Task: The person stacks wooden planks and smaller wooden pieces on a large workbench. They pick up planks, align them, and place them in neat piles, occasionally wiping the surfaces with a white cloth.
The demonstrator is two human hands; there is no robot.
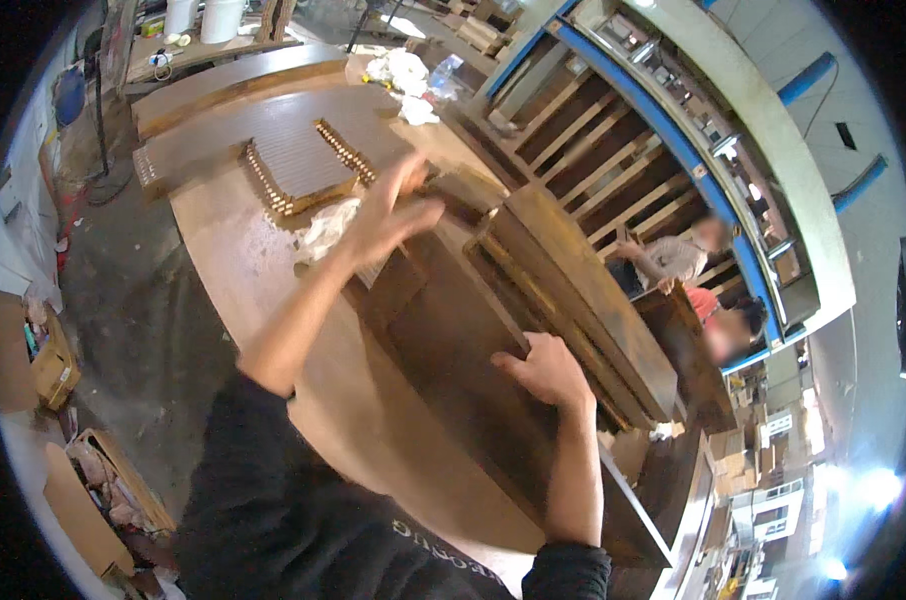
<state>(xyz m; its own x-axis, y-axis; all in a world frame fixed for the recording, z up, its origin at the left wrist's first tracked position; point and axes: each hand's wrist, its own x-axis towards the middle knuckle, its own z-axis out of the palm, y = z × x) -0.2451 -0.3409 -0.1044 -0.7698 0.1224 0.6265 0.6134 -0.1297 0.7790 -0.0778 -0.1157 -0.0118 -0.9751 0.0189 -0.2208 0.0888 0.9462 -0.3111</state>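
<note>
A long dark brown wooden panel (pixel 463 370) with a raised edge lies slantwise across the light wooden worktable (pixel 223 235) in front of me. My right hand (pixel 553 370) grips the panel's far long edge, with the thumb on the inner face and the fingers over the rim. Near the panel's far-left end, my left hand (pixel 388 215) is raised with its fingers spread and nothing in it. A crumpled white cloth (pixel 328 228) lies left of that hand. Just beyond the panel is a stack of long brown boards (pixel 588 300).
Farther left on the table sit a bundle of grey-brown slats (pixel 298 165) with pale ends and a curved panel (pixel 238 85). White rags (pixel 403 75) lie at the back. Behind the boards, two people (pixel 688 260) work by a large blue-and-white machine (pixel 663 120). Cardboard boxes (pixel 88 510) stand at lower left.
</note>
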